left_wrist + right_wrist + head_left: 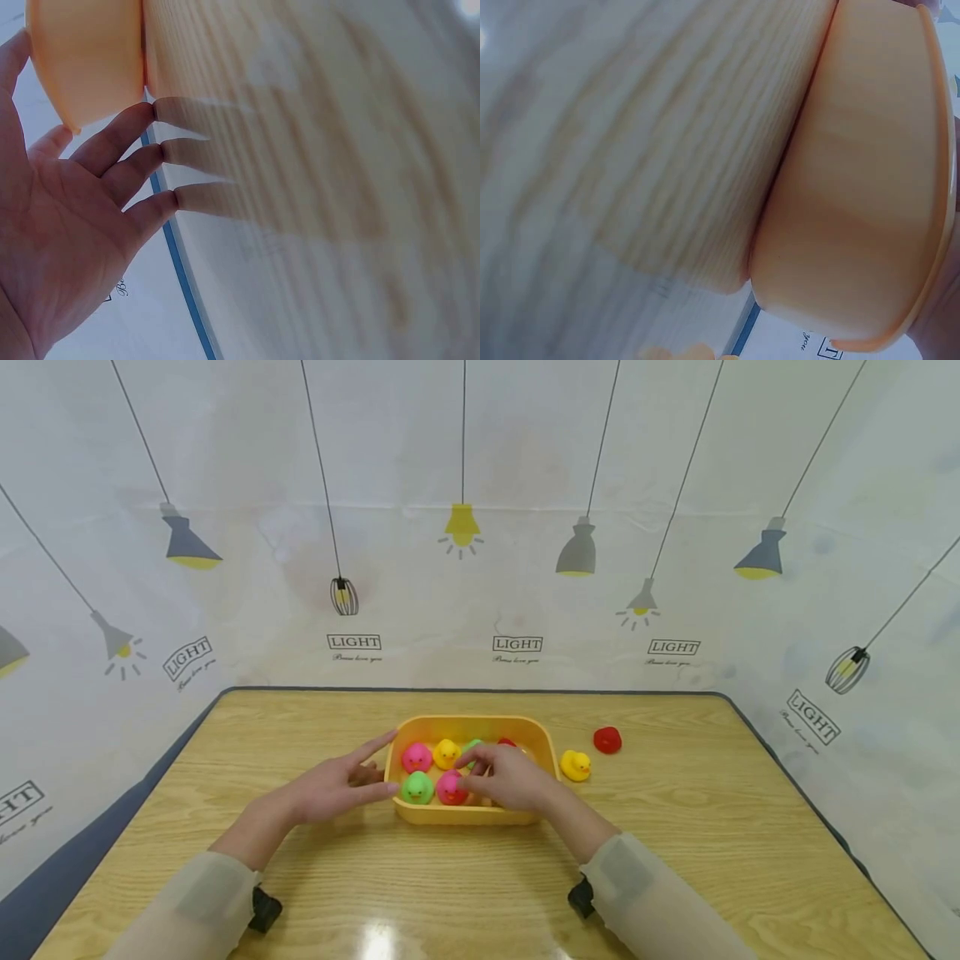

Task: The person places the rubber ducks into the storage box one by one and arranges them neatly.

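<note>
Backdrop (517,585) reads "LIGHT"; right fingers (481,752) at pink duck (448,790).

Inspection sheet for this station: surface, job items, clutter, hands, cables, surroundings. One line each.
Surface: wood-grain table, glare spot on the near side.
Job items: tray holds two pink ducks, a yellow duck, a green duck, plus partly hidden green toy and red toy.
Clutter: nothing seen besides loose yellow duck and loose red piece, right of the tray.
Hands: left hand touches the tray's left rim, fingers spread; right hand reaches inside at the front pink duck, grip unclear.
Cables: nothing seen.
Surroundings: pale backdrop with printed lamps.
</note>
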`<action>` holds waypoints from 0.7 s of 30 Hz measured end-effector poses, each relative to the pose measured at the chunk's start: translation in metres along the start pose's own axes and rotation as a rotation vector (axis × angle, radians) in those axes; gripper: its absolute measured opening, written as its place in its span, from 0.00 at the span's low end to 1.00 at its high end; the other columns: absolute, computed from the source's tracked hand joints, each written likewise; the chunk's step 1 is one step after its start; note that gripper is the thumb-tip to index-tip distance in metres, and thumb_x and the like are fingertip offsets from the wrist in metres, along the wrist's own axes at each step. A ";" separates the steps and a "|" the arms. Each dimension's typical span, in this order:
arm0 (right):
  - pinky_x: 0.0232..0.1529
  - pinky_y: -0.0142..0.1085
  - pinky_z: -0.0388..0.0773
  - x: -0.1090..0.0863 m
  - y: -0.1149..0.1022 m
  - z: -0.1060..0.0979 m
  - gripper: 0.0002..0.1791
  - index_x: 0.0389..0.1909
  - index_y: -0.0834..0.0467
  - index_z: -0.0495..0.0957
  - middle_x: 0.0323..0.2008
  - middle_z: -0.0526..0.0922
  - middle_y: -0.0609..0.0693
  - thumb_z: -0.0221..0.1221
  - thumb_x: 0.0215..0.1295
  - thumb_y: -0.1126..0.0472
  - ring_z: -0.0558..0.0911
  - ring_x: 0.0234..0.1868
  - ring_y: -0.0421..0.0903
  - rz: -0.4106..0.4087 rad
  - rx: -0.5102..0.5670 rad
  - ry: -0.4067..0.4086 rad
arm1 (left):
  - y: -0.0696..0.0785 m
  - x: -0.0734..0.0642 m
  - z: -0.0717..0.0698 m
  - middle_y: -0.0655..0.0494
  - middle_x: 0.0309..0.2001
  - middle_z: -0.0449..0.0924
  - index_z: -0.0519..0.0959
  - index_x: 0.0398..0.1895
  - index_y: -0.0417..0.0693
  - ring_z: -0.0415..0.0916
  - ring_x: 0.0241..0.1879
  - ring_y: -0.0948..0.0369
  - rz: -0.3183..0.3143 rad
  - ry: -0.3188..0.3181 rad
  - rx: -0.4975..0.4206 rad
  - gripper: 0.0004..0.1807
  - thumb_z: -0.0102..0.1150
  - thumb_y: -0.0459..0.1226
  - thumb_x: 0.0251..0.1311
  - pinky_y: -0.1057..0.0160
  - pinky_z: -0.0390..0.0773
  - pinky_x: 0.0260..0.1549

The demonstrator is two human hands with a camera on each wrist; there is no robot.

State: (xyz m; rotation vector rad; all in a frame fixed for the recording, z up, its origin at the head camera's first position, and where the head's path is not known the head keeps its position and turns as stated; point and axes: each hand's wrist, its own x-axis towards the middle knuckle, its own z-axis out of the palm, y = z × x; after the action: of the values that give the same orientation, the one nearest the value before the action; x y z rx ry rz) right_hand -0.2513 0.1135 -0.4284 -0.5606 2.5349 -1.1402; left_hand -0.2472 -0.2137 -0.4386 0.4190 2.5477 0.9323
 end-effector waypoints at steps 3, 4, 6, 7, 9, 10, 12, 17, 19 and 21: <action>0.32 0.33 0.75 -0.002 0.000 -0.001 0.15 0.59 0.51 0.86 0.38 0.84 0.47 0.66 0.78 0.51 0.78 0.33 0.45 -0.021 0.065 0.059 | -0.001 0.000 0.000 0.37 0.80 0.71 0.44 0.89 0.87 0.69 0.80 0.37 0.003 0.005 0.002 0.51 0.59 0.73 0.69 0.24 0.64 0.76; 0.32 0.33 0.75 -0.002 0.000 -0.002 0.15 0.59 0.52 0.86 0.38 0.84 0.48 0.66 0.79 0.52 0.77 0.33 0.45 -0.028 0.098 0.079 | -0.001 0.000 0.000 0.38 0.80 0.71 0.45 0.89 0.88 0.69 0.80 0.37 0.001 0.007 -0.002 0.51 0.59 0.73 0.69 0.24 0.64 0.76; 0.33 0.32 0.76 -0.004 0.000 -0.003 0.15 0.60 0.54 0.86 0.39 0.84 0.50 0.65 0.80 0.53 0.77 0.34 0.46 -0.034 0.173 0.113 | -0.001 0.000 0.000 0.38 0.80 0.72 0.45 0.89 0.87 0.69 0.80 0.37 0.007 0.008 -0.002 0.50 0.59 0.72 0.70 0.23 0.64 0.76; 0.33 0.32 0.76 -0.004 0.001 -0.004 0.15 0.61 0.55 0.85 0.39 0.84 0.51 0.65 0.80 0.53 0.77 0.34 0.45 -0.038 0.207 0.127 | -0.001 0.000 0.000 0.38 0.80 0.72 0.45 0.89 0.87 0.69 0.80 0.36 0.008 0.008 -0.001 0.50 0.59 0.72 0.70 0.23 0.64 0.76; 0.34 0.32 0.77 -0.005 0.002 -0.007 0.16 0.61 0.58 0.85 0.39 0.84 0.54 0.64 0.81 0.54 0.76 0.33 0.46 -0.058 0.265 0.148 | 0.000 0.000 0.000 0.39 0.79 0.73 0.45 0.89 0.87 0.69 0.80 0.36 0.009 0.007 -0.003 0.50 0.60 0.71 0.70 0.23 0.64 0.76; 0.35 0.32 0.78 -0.007 0.002 -0.009 0.16 0.61 0.58 0.85 0.40 0.84 0.56 0.64 0.81 0.54 0.76 0.33 0.46 -0.065 0.285 0.153 | 0.000 -0.001 0.000 0.39 0.79 0.74 0.45 0.89 0.87 0.69 0.80 0.36 0.009 0.006 -0.004 0.50 0.60 0.71 0.71 0.23 0.64 0.76; 0.36 0.33 0.79 -0.010 0.001 -0.014 0.15 0.60 0.57 0.85 0.40 0.85 0.57 0.64 0.82 0.54 0.76 0.33 0.46 -0.084 0.309 0.161 | 0.000 -0.001 0.000 0.40 0.79 0.74 0.45 0.89 0.87 0.69 0.80 0.36 0.011 0.008 -0.002 0.50 0.60 0.70 0.71 0.23 0.63 0.76; 0.34 0.34 0.78 -0.022 0.000 -0.036 0.14 0.59 0.54 0.85 0.37 0.84 0.51 0.64 0.82 0.53 0.77 0.34 0.51 -0.120 0.326 0.182 | 0.001 -0.003 -0.001 0.40 0.79 0.74 0.44 0.89 0.87 0.69 0.80 0.37 0.009 0.016 0.009 0.50 0.59 0.71 0.71 0.23 0.63 0.76; 0.33 0.33 0.77 -0.029 0.002 -0.047 0.14 0.59 0.53 0.85 0.37 0.83 0.51 0.64 0.82 0.52 0.76 0.33 0.52 -0.107 0.329 0.202 | 0.001 -0.003 -0.002 0.40 0.79 0.74 0.45 0.89 0.88 0.69 0.80 0.36 0.004 0.016 0.010 0.50 0.59 0.72 0.70 0.23 0.63 0.76; 0.32 0.32 0.76 -0.036 0.006 -0.057 0.14 0.59 0.52 0.85 0.39 0.84 0.56 0.64 0.81 0.52 0.76 0.33 0.51 -0.074 0.334 0.224 | 0.001 -0.002 -0.002 0.40 0.78 0.75 0.45 0.89 0.87 0.69 0.80 0.36 0.004 0.016 0.008 0.50 0.59 0.71 0.70 0.23 0.63 0.76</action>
State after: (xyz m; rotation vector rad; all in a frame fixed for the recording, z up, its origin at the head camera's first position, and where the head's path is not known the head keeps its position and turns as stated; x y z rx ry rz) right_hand -0.2452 0.1710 -0.3927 -0.4646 2.4360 -1.6956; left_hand -0.2462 -0.2145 -0.4360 0.4207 2.5663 0.9309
